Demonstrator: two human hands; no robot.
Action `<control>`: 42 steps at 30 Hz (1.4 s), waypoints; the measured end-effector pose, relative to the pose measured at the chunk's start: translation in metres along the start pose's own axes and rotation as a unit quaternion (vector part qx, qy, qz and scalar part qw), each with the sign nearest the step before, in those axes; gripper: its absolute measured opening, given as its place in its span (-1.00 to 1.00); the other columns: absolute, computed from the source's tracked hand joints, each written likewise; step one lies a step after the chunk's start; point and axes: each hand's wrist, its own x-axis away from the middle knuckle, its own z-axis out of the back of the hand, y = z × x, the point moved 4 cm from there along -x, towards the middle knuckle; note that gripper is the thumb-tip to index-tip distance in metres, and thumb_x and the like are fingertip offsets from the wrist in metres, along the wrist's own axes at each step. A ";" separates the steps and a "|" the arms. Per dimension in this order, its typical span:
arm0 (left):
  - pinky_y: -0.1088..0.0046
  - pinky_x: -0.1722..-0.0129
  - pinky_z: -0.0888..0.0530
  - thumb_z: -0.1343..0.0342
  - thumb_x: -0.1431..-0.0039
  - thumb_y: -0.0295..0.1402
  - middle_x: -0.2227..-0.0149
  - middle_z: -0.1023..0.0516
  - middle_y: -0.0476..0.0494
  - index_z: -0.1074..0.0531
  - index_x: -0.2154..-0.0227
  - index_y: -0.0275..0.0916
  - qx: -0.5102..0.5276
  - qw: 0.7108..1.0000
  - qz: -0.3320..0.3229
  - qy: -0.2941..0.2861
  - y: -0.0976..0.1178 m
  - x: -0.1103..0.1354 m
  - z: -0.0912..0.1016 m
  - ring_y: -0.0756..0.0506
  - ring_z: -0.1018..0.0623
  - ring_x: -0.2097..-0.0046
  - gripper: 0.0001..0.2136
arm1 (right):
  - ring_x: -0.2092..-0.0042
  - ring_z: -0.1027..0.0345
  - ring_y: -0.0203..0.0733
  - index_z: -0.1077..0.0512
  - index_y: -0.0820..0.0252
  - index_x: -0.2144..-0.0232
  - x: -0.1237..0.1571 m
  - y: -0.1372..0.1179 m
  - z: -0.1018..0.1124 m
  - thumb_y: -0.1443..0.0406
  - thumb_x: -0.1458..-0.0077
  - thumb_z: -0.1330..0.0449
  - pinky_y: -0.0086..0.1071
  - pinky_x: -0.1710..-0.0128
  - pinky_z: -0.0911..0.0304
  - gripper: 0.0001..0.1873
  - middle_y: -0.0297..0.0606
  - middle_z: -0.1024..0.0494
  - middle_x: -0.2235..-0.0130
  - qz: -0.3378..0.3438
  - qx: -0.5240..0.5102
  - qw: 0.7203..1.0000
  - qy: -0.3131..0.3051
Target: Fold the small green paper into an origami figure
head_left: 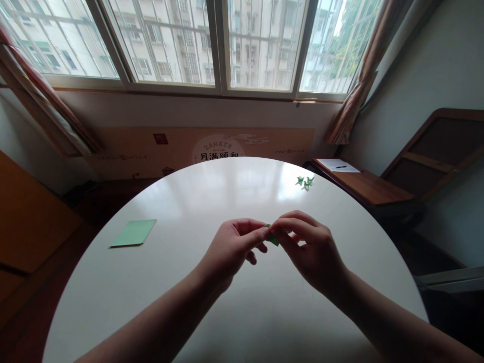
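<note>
A small folded piece of green paper (273, 238) is pinched between the fingertips of both my hands, just above the round white table (189, 292). My left hand (236, 247) grips its left end with thumb and forefinger pressed together. My right hand (308, 247) grips its right end, fingers curled; most of the paper is hidden between the fingers. A flat stack of green paper sheets (134, 233) lies on the table to the left. Small folded green paper figures (304, 182) sit near the table's far right edge.
A wooden side table (363, 184) with a white sheet (338, 165) and a pen stands at the right. A cardboard panel with printed characters (217, 146) leans under the window. A dark wooden chair or frame (438, 151) stands far right.
</note>
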 end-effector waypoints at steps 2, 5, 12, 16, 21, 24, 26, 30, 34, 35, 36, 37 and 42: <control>0.62 0.60 -0.31 -0.33 -0.05 -0.30 0.50 -0.54 -0.08 -0.61 0.44 -0.29 -0.001 1.000 -0.006 0.010 0.000 0.000 0.001 0.00 -0.47 0.45 -0.86 | 0.33 -0.44 -0.26 -0.53 0.16 0.30 0.000 0.003 -0.002 0.32 -0.23 -0.24 -0.49 0.54 -0.37 -0.94 -0.23 -0.52 0.26 -0.037 -0.035 0.999 -0.004; 0.62 0.62 -0.31 -0.32 -0.03 -0.31 0.53 -0.54 -0.07 -0.60 0.44 -0.28 -0.003 1.000 -0.016 0.025 0.001 0.000 0.001 0.00 -0.47 0.46 -0.87 | 0.35 -0.44 -0.23 -0.51 0.14 0.22 0.001 0.009 -0.004 0.26 -0.20 -0.27 -0.48 0.59 -0.37 -0.89 -0.22 -0.53 0.24 -0.108 -0.109 0.988 -0.015; 0.61 0.61 -0.34 -0.31 -0.01 -0.33 0.54 -0.55 -0.07 -0.61 0.42 -0.31 -0.043 0.998 -0.030 0.046 0.002 0.002 0.001 -0.02 -0.48 0.45 -0.86 | 0.39 -0.41 -0.21 -0.51 0.20 0.35 -0.001 0.016 -0.007 0.23 -0.18 -0.24 -0.47 0.60 -0.32 -0.85 -0.25 -0.54 0.39 -0.209 -0.149 0.965 -0.053; 0.60 0.60 -0.36 -0.29 -0.03 -0.34 0.55 -0.54 -0.06 -0.61 0.39 -0.31 -0.069 0.996 -0.035 0.047 0.001 0.004 0.001 -0.02 -0.48 0.45 -0.86 | 0.41 -0.39 -0.21 -0.49 0.21 0.40 -0.001 0.018 -0.008 0.23 -0.14 -0.26 -0.48 0.63 -0.32 -0.84 -0.28 -0.51 0.46 -0.240 -0.179 0.952 -0.057; 0.59 0.61 -0.37 -0.27 -0.08 -0.29 0.52 -0.54 -0.07 -0.61 0.37 -0.29 -0.089 0.994 -0.046 0.037 0.000 0.003 0.001 -0.03 -0.48 0.44 -0.84 | 0.43 -0.38 -0.23 -0.47 0.22 0.45 0.000 0.019 -0.010 0.23 -0.10 -0.28 -0.50 0.65 -0.32 -0.83 -0.30 -0.50 0.49 -0.254 -0.189 0.948 -0.042; 0.58 0.61 -0.37 -0.26 -0.10 -0.26 0.52 -0.53 -0.08 -0.61 0.39 -0.30 -0.104 0.992 -0.053 0.039 0.000 0.003 0.002 -0.03 -0.47 0.45 -0.82 | 0.45 -0.38 -0.24 -0.47 0.23 0.46 0.001 0.019 -0.011 0.25 -0.06 -0.32 -0.51 0.65 -0.31 -0.83 -0.30 -0.51 0.50 -0.256 -0.184 0.948 -0.036; 0.58 0.61 -0.37 -0.26 -0.10 -0.27 0.52 -0.53 -0.09 -0.60 0.39 -0.30 -0.106 0.992 -0.052 0.043 0.000 0.003 0.002 -0.03 -0.47 0.45 -0.83 | 0.44 -0.40 -0.23 -0.48 0.23 0.45 0.001 0.019 -0.011 0.25 -0.05 -0.33 -0.51 0.65 -0.32 -0.84 -0.28 -0.52 0.49 -0.259 -0.189 0.946 -0.038; 0.59 0.62 -0.35 -0.27 -0.08 -0.28 0.52 -0.54 -0.09 -0.58 0.44 -0.30 -0.075 0.995 -0.035 0.049 0.001 0.001 0.003 -0.03 -0.46 0.45 -0.83 | 0.39 -0.45 -0.19 -0.52 0.24 0.38 0.001 0.023 -0.013 0.17 -0.10 -0.32 -0.52 0.66 -0.32 -0.78 -0.25 -0.54 0.44 -0.280 -0.246 0.926 -0.065; 0.62 0.64 -0.31 -0.28 -0.06 -0.27 0.53 -0.52 -0.08 -0.58 0.44 -0.30 -0.041 0.998 -0.012 0.052 0.001 0.000 0.004 0.00 -0.42 0.48 -0.83 | 0.39 -0.46 -0.20 -0.50 0.22 0.35 0.001 0.030 -0.013 0.12 -0.15 -0.28 -0.54 0.70 -0.28 -0.74 -0.27 -0.52 0.39 -0.308 -0.319 0.894 -0.060; 0.62 0.64 -0.30 -0.28 -0.06 -0.28 0.53 -0.52 -0.08 -0.59 0.44 -0.31 -0.041 0.998 -0.012 0.052 0.002 0.000 0.004 0.00 -0.42 0.48 -0.83 | 0.40 -0.46 -0.21 -0.49 0.21 0.36 0.001 0.032 -0.013 0.12 -0.14 -0.29 -0.55 0.70 -0.27 -0.74 -0.28 -0.52 0.40 -0.311 -0.326 0.891 -0.059; 0.62 0.64 -0.30 -0.28 -0.06 -0.28 0.53 -0.52 -0.08 -0.59 0.43 -0.31 -0.046 0.997 -0.014 0.053 0.002 0.000 0.004 0.00 -0.42 0.48 -0.83 | 0.41 -0.45 -0.21 -0.48 0.21 0.36 0.000 0.032 -0.013 0.12 -0.13 -0.30 -0.55 0.70 -0.27 -0.75 -0.29 -0.51 0.41 -0.312 -0.327 0.890 -0.062; 0.61 0.64 -0.31 -0.27 -0.06 -0.27 0.53 -0.52 -0.08 -0.59 0.43 -0.31 -0.055 0.997 -0.018 0.054 0.002 0.000 0.004 0.00 -0.42 0.48 -0.83 | 0.41 -0.45 -0.22 -0.48 0.21 0.36 0.001 0.033 -0.014 0.13 -0.11 -0.31 -0.55 0.70 -0.28 -0.75 -0.30 -0.51 0.42 -0.311 -0.324 0.891 -0.069; 0.57 0.61 -0.35 -0.25 -0.07 -0.28 0.52 -0.53 -0.09 -0.59 0.41 -0.31 -0.127 0.990 -0.039 0.053 0.002 0.002 0.003 -0.02 -0.44 0.48 -0.83 | 0.45 -0.42 -0.24 -0.48 0.24 0.41 0.001 0.034 -0.016 0.21 -0.10 -0.31 -0.54 0.68 -0.30 -0.81 -0.33 -0.48 0.49 -0.300 -0.282 0.907 -0.090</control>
